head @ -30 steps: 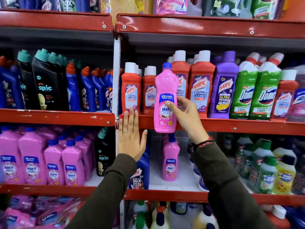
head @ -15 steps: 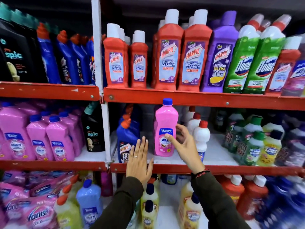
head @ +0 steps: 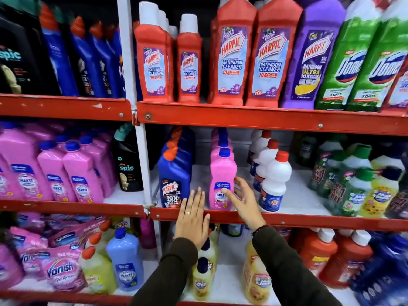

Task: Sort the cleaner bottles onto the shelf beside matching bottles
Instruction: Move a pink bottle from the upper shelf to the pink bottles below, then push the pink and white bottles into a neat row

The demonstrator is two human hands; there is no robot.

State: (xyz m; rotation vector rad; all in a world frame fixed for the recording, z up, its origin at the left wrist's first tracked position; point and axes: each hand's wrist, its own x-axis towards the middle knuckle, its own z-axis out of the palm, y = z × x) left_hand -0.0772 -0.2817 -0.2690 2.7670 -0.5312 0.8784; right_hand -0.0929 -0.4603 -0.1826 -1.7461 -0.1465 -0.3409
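Note:
A pink Shakti bottle with a blue cap stands upright at the front of the middle shelf. It heads a row of matching pink bottles running back. My right hand holds its lower right side loosely, thumb on the label and fingers against the edge. My left hand lies flat and open over the shelf's red front rail, holding nothing, just left of the bottle.
Blue Harpic bottles stand left of the pink row, white red-capped bottles to its right. More pink Shakti bottles and a black Spic bottle fill the left bay. Red Harpic bottles line the shelf above.
The pink bottle came down from in front of the upper shelf to stand on the middle shelf before its matching row. My view and both hands dropped with it.

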